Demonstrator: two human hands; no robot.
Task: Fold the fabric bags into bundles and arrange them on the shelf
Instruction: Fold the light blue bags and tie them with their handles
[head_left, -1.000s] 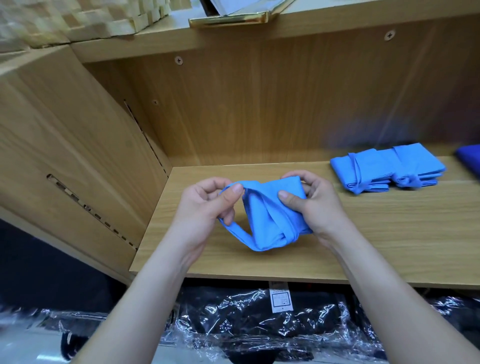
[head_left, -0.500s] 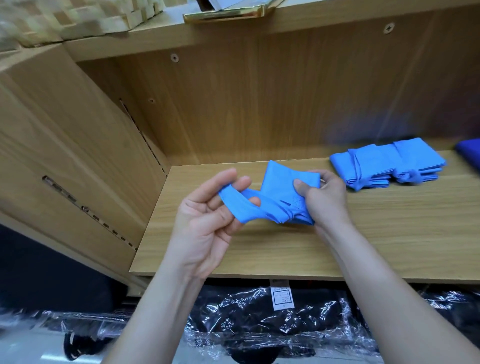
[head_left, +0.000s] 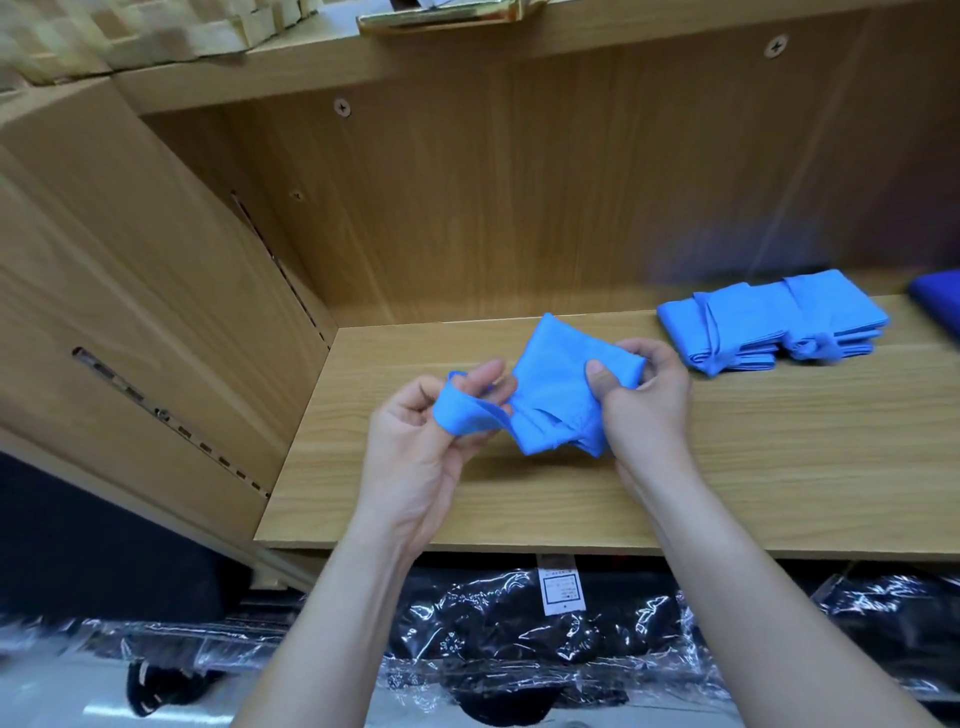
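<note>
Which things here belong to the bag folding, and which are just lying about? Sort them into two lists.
Job:
light blue bag, pinched by the right hand
its strap, looped round the left hand
finished bundles
wooden shelf

Lying about:
plastic-wrapped black goods below
white tag
gold-edged object on top

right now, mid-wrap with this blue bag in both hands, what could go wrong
1. The strap is only looped over fingers of the left hand; if it slips off, the wrap may go slack.
2. The right hand pinches just one side of the blue bag, and its upper corner stands free, so the fold could spring open.
</note>
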